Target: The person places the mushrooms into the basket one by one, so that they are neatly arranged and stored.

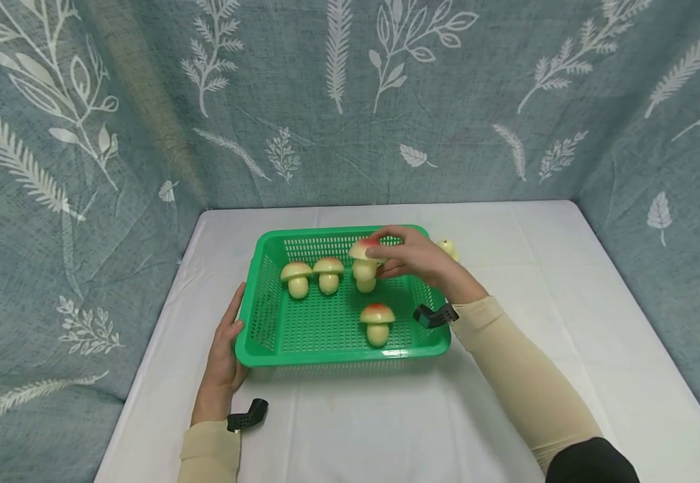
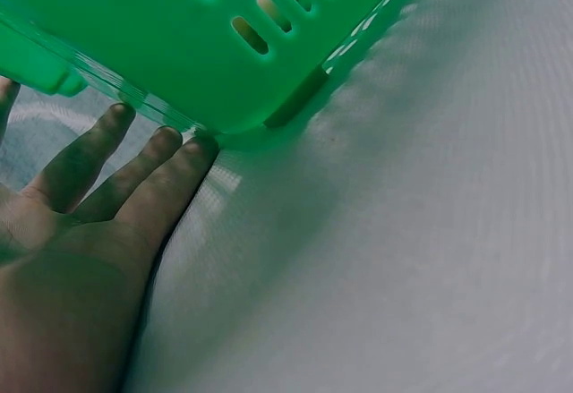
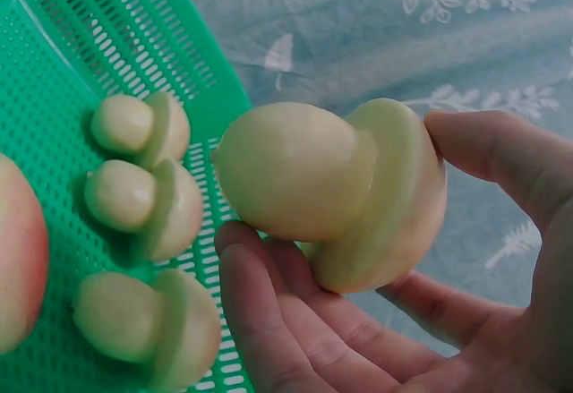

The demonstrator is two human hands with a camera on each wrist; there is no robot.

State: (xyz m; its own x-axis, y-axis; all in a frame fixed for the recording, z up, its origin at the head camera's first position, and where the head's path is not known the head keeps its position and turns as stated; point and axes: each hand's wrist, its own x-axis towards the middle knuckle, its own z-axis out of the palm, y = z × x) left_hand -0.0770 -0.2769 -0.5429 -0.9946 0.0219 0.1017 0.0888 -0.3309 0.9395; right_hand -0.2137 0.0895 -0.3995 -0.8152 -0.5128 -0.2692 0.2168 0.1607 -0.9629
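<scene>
My right hand (image 1: 415, 258) holds a toy mushroom (image 3: 304, 174) with a pale stem and red-tinged cap, thumb and fingers on the cap. It hovers over the back right of a green perforated basket (image 1: 332, 357). In the right wrist view, three similar mushrooms (image 3: 125, 196) lie in a row inside the basket, and a red-and-cream rounded surface (image 3: 18, 259) shows at the left edge. One mushroom (image 1: 377, 325) sits near the basket's front right in the head view. My left hand (image 1: 224, 352) rests against the basket's left side, fingers extended, fingertips at its lower edge in the left wrist view.
A small pale yellow object (image 1: 448, 249) stands beyond the basket's right rim, partly hidden by my right hand. The basket rests on a white-clothed table (image 1: 567, 322). Blue-grey leaf-patterned curtains (image 1: 350, 154) enclose the back and sides.
</scene>
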